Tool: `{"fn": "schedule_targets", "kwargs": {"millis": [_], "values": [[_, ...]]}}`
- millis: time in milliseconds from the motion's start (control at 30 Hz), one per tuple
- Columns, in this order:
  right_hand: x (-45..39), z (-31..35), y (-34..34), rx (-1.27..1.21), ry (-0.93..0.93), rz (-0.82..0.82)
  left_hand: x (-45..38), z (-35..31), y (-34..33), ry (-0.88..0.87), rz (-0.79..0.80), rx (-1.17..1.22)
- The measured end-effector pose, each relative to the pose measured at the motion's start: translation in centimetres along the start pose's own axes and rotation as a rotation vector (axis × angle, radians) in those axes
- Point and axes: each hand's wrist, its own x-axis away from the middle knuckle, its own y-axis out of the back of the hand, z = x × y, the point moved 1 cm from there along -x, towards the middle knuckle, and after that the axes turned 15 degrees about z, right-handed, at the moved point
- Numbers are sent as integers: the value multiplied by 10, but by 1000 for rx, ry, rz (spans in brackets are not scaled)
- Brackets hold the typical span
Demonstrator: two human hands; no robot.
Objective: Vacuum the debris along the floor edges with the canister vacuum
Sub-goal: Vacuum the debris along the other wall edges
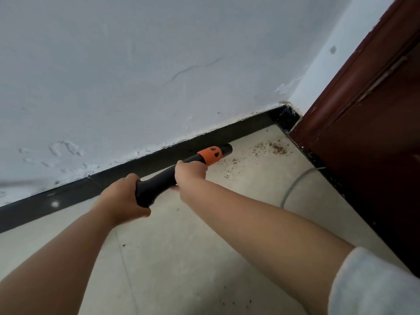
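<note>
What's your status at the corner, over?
Both grips on wand: left rear, right forward. Nozzle short of debris. Cord lies on floor beside it.

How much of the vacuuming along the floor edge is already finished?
Done: the floor by the black baseboard behind the nozzle looks mostly clean. In hand: left hand and right hand grip the vacuum wand. Left: brown debris near the corner by the door frame.
</note>
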Motion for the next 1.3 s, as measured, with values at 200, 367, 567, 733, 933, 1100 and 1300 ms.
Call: {"fn": "schedule_targets", "kwargs": {"millis": [200, 367, 567, 733, 933, 1100, 1300], "values": [[-2, -30, -52, 88, -50, -5, 18, 52, 4, 46, -21, -37], [-12, -42, -61, 97, -28, 18, 18, 67, -1, 77, -31, -44], [-28, -36, -44, 99, -25, 1, 8, 45, -7, 114, -28, -96], [-37, -15, -3, 88, -7, -24, -12, 4, -17, 85, -3, -131], [-51, 26, 55, 46, 24, -39, -49, -58, -13, 41, 36, -190], [-67, 59, 105, 25, 66, -70, -83, -114, -11, -4, 56, -173], [-84, 87, 157, -62, 104, -93, -116, -168, -23, -38, 76, -126]]}}
